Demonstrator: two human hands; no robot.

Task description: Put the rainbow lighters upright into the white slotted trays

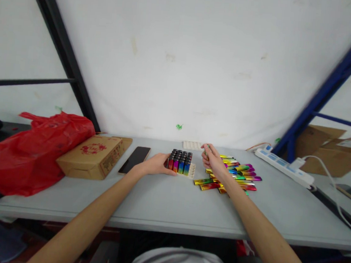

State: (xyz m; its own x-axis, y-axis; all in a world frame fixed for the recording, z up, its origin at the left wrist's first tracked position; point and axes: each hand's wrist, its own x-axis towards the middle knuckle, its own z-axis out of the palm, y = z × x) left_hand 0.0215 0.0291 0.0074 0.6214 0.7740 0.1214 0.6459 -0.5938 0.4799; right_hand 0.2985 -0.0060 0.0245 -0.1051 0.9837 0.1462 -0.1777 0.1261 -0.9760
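On the tabletop [169,204], the right forearm [245,206] crosses over shiny foil-coloured strips [247,177] lying right of the white tray [192,171]; brushing them could scatter the loose pile. Black-topped multicoloured lighters, or similar [179,164], stand upright in the tray; uneven pressure from the left hand [157,163], fingers apart around their left side, could topple them. Right of the tray, the right hand [210,155] has fingers apparently clamped on a small item [208,146], unidentifiable, which a loose pinch could drop.

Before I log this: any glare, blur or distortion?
Head view: apparent wide-angle distortion, black post and blue post splaying outward toward the top; diffuse light on the wall; glints on shiny strips; right hand slightly soft; dark shadow under the table.
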